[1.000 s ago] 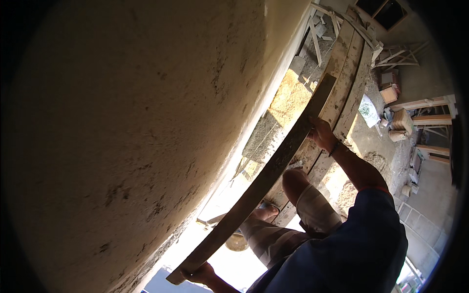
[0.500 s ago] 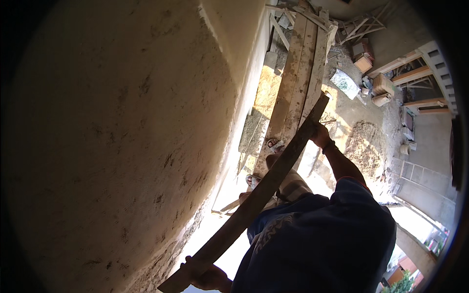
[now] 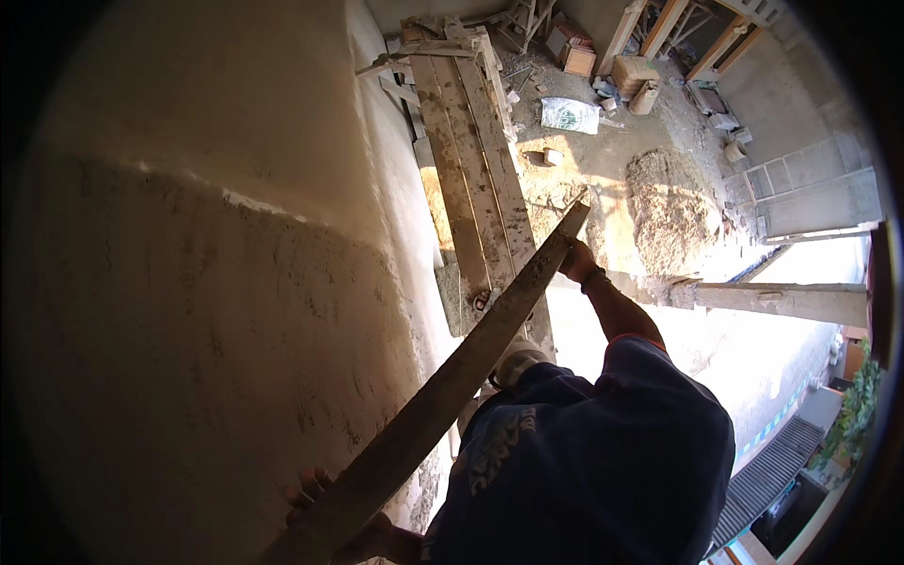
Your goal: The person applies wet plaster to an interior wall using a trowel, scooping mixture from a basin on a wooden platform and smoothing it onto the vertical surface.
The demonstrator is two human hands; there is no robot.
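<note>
A long, straight board (image 3: 443, 395) runs slantwise across the front of my body, from the lower left to the upper right. My right hand (image 3: 578, 260) is wrapped round it near its far end. Close to the near end, my left hand (image 3: 375, 539) holds it from beneath, with fingertips showing past the far edge. Left of the board rises a plastered wall (image 3: 235, 348), rough and darker low down, smoother above a pale ragged line. The board's near end is dark, and I cannot tell whether it touches the wall.
I stand on a raised platform of stained planks (image 3: 461, 160), with a wooden cross-brace (image 3: 433, 47) at its far end. Down on the ground are a sand heap (image 3: 670, 202), a white sack (image 3: 570, 115) and stacked boxes (image 3: 633, 77). A concrete beam (image 3: 782, 299) crosses at the right.
My view has turned, so the platform and ground sit further left and more wall shows. Both hands still hold the board; the left hand's fingertips now show beyond its edge.
</note>
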